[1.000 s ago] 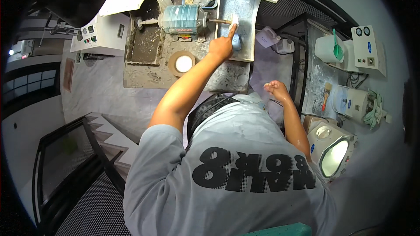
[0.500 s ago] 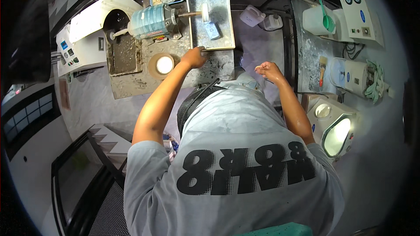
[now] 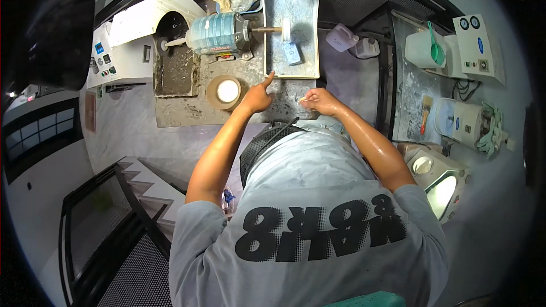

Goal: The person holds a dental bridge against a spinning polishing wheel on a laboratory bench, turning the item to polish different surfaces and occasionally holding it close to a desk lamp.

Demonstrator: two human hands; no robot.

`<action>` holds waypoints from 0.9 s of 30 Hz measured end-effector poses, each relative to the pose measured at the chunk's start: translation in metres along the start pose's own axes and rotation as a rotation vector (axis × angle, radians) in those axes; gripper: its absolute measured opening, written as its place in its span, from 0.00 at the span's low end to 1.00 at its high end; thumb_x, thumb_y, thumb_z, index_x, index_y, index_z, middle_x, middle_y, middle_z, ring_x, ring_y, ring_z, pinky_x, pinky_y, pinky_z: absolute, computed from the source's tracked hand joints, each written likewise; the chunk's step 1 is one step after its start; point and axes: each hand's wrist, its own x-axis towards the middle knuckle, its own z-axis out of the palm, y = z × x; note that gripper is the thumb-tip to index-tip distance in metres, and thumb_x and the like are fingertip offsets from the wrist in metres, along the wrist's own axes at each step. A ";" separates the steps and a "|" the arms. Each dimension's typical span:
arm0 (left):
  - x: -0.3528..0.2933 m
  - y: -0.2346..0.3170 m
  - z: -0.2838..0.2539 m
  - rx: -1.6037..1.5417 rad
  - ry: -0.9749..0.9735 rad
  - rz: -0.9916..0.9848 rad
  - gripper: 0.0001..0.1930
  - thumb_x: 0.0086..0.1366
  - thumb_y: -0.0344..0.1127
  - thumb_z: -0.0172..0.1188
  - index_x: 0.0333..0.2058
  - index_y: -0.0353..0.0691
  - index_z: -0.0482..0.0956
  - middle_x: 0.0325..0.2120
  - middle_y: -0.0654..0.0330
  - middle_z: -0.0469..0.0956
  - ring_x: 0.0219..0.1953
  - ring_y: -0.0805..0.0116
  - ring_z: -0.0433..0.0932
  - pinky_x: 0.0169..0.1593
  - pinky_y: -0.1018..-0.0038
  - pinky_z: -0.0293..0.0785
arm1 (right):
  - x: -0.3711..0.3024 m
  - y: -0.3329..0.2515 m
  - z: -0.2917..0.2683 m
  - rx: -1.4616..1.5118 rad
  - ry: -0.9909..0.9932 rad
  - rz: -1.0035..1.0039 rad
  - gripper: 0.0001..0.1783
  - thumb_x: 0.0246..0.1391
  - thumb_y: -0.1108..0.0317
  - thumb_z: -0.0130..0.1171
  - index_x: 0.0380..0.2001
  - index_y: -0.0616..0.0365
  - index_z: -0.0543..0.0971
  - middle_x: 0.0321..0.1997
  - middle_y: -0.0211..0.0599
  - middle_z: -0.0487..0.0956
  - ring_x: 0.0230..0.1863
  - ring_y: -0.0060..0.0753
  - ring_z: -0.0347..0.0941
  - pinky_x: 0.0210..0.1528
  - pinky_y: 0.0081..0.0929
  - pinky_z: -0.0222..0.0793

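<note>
My left hand (image 3: 257, 99) is over the bench (image 3: 196, 116), index finger stretched toward the near left corner of a white-rimmed tray (image 3: 311, 74); its other fingers are curled, and nothing shows in it. Close by on the right, my right hand (image 3: 322, 102) pinches a small pale piece (image 3: 303, 100), too small to name, at its fingertips. Inside the tray lies a light-blue block (image 3: 292, 54), below a white polishing wheel (image 3: 286, 30) on a shaft. That shaft comes out of a motor covered by a clear blue plastic bottle (image 3: 213, 33).
Left of my left hand stands a tan bowl (image 3: 213, 101) with something white inside. Farther left is a basin of muddy slurry (image 3: 177, 77) under a white hood (image 3: 133, 25). Plastic jugs (image 3: 341, 38) sit beyond the bench; a brush (image 3: 425, 113) lies on the right-hand counter.
My left hand has let go of the tray's near edge and now points a finger at it. My right hand has come left over the bench with the small pale piece. The view has shifted slightly.
</note>
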 end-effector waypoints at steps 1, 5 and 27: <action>-0.002 -0.001 0.000 -0.014 0.001 -0.024 0.39 0.52 0.34 0.56 0.62 0.53 0.48 0.39 0.36 0.72 0.43 0.41 0.72 0.49 0.59 0.67 | 0.005 -0.002 0.007 0.018 -0.008 -0.076 0.11 0.48 0.73 0.60 0.36 0.62 0.73 0.37 0.36 0.78 0.35 0.21 0.72 0.35 0.19 0.68; -0.007 -0.010 0.005 -0.046 0.059 -0.062 0.39 0.54 0.35 0.56 0.63 0.47 0.46 0.36 0.38 0.74 0.40 0.43 0.74 0.47 0.61 0.69 | 0.010 -0.015 0.019 0.009 -0.051 -0.133 0.14 0.49 0.73 0.58 0.42 0.60 0.74 0.36 0.36 0.78 0.36 0.23 0.73 0.37 0.20 0.69; 0.085 0.016 -0.002 -0.646 0.413 -0.111 0.21 0.56 0.39 0.58 0.44 0.28 0.71 0.31 0.51 0.78 0.32 0.66 0.76 0.37 0.73 0.71 | 0.092 -0.076 0.015 -0.578 0.852 -0.446 0.20 0.32 0.59 0.68 0.24 0.58 0.70 0.30 0.46 0.76 0.33 0.46 0.73 0.34 0.39 0.67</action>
